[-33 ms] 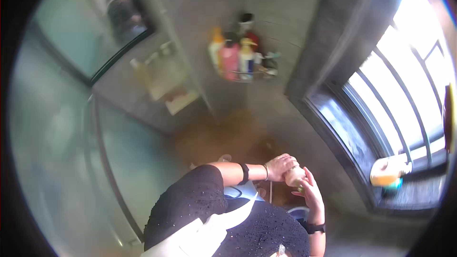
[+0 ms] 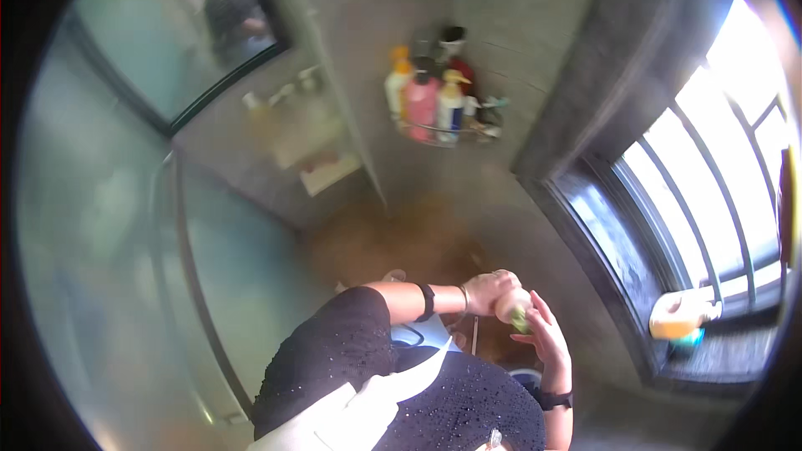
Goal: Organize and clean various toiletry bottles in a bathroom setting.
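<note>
My left hand (image 2: 491,291), with a black band on its wrist, comes in from the left and is wrapped round a small pale, rounded container (image 2: 507,304). A light-green part (image 2: 520,319) shows at the container's lower end; blur hides its exact kind. Just to the right, my right hand (image 2: 547,334) is cupped with fingers and thumb apart beside the green part. Whether its fingertips touch the container I cannot tell. A black band circles this wrist too.
A corner wire shelf (image 2: 434,135) carries several bottles, among them a pink bottle (image 2: 423,108). On the right, a barred window (image 2: 677,192) has a bottle with orange contents (image 2: 675,327) on its sill. Frosted glass panels (image 2: 92,225) stand on the left. A blue basin (image 2: 526,379) sits below my hands.
The container has turned in my left hand, so more of its green end shows. My right hand stays almost in place. The room has shifted slightly right and down in view.
</note>
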Demonstrator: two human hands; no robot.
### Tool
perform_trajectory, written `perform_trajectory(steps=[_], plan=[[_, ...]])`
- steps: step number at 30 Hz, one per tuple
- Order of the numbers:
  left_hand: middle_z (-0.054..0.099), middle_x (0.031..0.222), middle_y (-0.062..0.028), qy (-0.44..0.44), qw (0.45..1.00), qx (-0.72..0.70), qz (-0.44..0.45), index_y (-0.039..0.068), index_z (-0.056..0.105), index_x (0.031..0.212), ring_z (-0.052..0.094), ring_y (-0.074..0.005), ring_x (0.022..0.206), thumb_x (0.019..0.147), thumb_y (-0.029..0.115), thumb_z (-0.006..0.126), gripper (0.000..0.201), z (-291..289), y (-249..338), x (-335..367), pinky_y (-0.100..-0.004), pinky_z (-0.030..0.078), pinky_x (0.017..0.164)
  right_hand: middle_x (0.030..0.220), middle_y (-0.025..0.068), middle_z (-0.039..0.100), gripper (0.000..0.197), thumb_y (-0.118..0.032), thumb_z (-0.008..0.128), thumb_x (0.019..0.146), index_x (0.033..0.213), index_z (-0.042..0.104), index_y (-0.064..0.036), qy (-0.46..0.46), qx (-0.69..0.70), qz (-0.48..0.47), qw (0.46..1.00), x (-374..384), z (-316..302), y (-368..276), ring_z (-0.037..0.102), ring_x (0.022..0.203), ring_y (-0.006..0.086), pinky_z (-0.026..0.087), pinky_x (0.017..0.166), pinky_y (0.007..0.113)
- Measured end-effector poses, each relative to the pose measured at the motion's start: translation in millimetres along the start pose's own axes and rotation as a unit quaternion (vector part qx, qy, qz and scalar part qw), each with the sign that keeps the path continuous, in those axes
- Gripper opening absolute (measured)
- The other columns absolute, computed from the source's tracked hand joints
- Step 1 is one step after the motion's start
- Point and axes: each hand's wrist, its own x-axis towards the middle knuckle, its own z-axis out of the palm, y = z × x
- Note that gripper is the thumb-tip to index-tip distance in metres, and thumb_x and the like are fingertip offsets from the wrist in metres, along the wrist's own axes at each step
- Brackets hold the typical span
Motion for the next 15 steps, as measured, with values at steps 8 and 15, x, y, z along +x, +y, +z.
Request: perform_trajectory(steps=[8,15], plan=[[0.053,0.118,-0.0116,0.308,0.921,-0.063,-0.230,0.007,0.046,0.119,0.051,-0.0247,0.111,0.063,0.024,0.081,0.068,-98,-75,-154,-0.0378,0.042,0.093,0.115,0.0134,0.059,0.044,-0.030,0.046,0.096,0.133,0.041,-0.0070,-0.090,-0.036,-0.013,0.995,71,73,-37,0.058,0.104,0.0241,0.049,0.083,0.037],[0.056,0.114,-0.0071,0.607,0.638,-0.163,-0.446,0.006,0.045,0.119,0.055,-0.0198,0.103,0.055,0.011,0.083,0.074,-233,-146,-272,-0.0341,0.043,0.093,0.096,0.0075,0.062,0.031,-0.031,0.050,0.094,0.114,0.052,-0.0085,0.052,0.045,0.043,0.997,94,62,-3,0.060,0.085,0.0209,0.049,0.075,0.037]])
